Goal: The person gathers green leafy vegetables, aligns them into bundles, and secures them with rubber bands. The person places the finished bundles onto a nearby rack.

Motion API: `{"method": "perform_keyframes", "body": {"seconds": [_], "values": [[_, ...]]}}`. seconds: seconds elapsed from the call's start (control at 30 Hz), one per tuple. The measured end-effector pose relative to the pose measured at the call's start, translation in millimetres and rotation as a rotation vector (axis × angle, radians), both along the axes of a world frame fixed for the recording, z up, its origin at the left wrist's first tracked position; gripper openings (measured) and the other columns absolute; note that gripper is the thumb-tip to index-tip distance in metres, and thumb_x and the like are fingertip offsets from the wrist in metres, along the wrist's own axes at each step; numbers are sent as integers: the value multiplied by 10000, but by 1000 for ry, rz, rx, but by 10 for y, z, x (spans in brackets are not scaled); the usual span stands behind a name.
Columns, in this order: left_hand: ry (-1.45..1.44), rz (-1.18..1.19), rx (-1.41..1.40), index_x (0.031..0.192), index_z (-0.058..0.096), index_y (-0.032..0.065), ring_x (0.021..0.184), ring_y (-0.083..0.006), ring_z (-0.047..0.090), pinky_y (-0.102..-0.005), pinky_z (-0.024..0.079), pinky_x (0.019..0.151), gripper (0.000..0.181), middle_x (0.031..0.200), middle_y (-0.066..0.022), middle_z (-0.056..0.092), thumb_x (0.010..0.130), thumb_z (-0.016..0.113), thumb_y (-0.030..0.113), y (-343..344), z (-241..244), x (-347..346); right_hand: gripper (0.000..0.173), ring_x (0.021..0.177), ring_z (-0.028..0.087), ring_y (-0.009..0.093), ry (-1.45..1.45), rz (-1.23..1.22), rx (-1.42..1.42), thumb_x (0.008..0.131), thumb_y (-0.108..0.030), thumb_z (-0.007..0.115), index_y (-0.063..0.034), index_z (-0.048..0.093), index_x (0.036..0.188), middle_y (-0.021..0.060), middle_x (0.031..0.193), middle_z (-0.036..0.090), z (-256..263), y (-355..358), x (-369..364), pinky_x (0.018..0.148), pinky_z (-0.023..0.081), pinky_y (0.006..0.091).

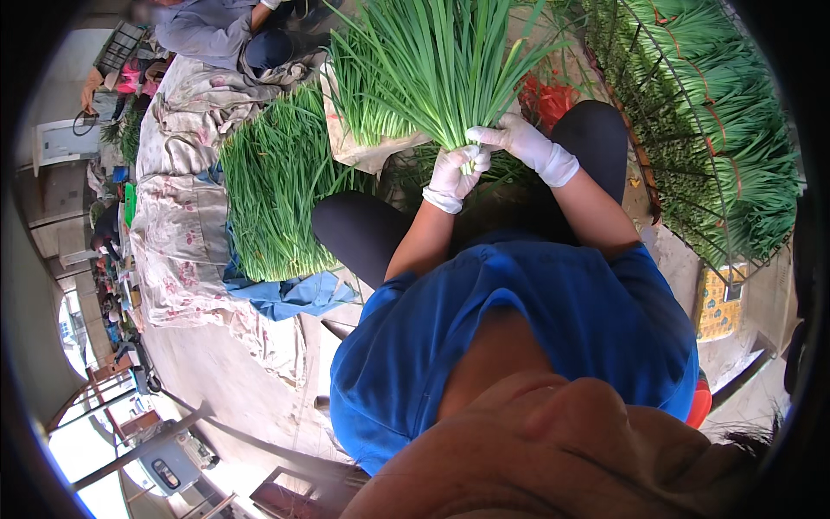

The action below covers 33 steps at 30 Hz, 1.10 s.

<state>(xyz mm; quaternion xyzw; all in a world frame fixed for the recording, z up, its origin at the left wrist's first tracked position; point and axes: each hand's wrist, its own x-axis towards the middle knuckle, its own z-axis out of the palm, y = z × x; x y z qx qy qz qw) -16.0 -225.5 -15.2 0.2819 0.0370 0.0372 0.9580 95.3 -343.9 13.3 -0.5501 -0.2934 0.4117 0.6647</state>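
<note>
A large fanned bunch of garlic chives (pixel 447 71) stands in front of me, its leaves spreading away and its pale stem ends drawn together. My left hand (pixel 454 170), in a thin white glove, is closed around the stem ends, which poke out below the fist. My right hand (pixel 522 144), gloved as well, has its fingers on the right side of the stems just above the left fist. Its palm side is hidden. Beyond the bunch, a smaller pile of garlic chives (pixel 369 117) lies on a pale board or sheet (pixel 363 154).
At left, a big heap of garlic chives (pixel 279 194) lies on blue cloth (pixel 292 295) beside floral fabric (pixel 178 253). A metal-framed rack (pixel 690 91) packed with chives stands right. Red plastic (pixel 548 100) lies near my right knee. A co-worker (pixel 214 32) sits at upper left.
</note>
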Motion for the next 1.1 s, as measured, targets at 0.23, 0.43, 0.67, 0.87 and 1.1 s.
{"method": "perform_keyframes", "body": {"seconds": [0.23,0.43,0.67,0.87,1.1], "values": [[-54,-51,-82,1142,514,-4,626,-136,538,-217,441,530,418,936,-109,616,736,611,18,33,-97,5,429,1014,569,196,-581,-26,-226,809,-326,684,-19,614,1101,129,1071,632,80,-74,23,894,426,307],[1,-51,-64,1159,491,-51,574,-110,487,-205,397,495,485,1011,-203,611,695,616,14,97,-165,-22,293,747,560,69,-427,-464,-122,829,-269,671,-17,649,976,4,802,629,560,-481,450,719,452,203],[6,-101,16,1184,454,-64,579,-96,457,-195,383,496,511,1006,-162,591,710,618,32,23,-45,-13,311,436,409,45,-154,-230,-356,808,-316,693,-13,640,849,0,557,544,400,-190,806,424,310,185],[56,17,-120,989,541,-69,617,-116,449,-220,390,541,287,779,-92,553,721,595,20,158,-261,-17,288,439,415,44,-249,-407,-316,829,-285,670,-8,652,752,12,551,562,498,-342,463,409,312,194],[124,120,-152,1055,554,-19,630,-146,529,-249,436,525,343,880,-123,622,713,572,-18,173,-265,102,358,463,560,104,-373,-491,-270,805,-305,690,-13,584,628,48,538,592,795,-436,95,458,435,248]]}}
